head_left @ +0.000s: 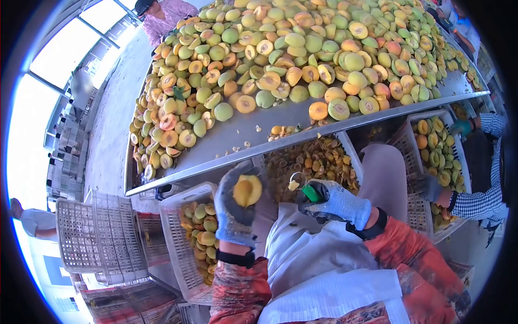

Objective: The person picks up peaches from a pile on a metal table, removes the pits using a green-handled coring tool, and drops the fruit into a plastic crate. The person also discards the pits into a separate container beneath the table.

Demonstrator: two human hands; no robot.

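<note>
My left hand (236, 202), in a grey and blue glove, holds a halved yellow fruit (247, 190) with its cut face up. To its right, my right hand (337, 202), gloved too, is closed round the green handle of a small tool (311, 193). The tool has a curved metal loop at its tip, with a pale bit of fruit at it. Both hands are over my lap, in front of the metal table (270, 141). Many halved green and orange fruits (270, 81) are heaped on the table.
A white crate of fruit halves (172, 232) stands left of my left hand. Scraps fill a bin (349, 148) under the table edge. At the right, a co-worker's gloved hands are at another crate (465, 178). Stacked crates (94, 237) stand at the left; a person (162, 16) is beyond the table.
</note>
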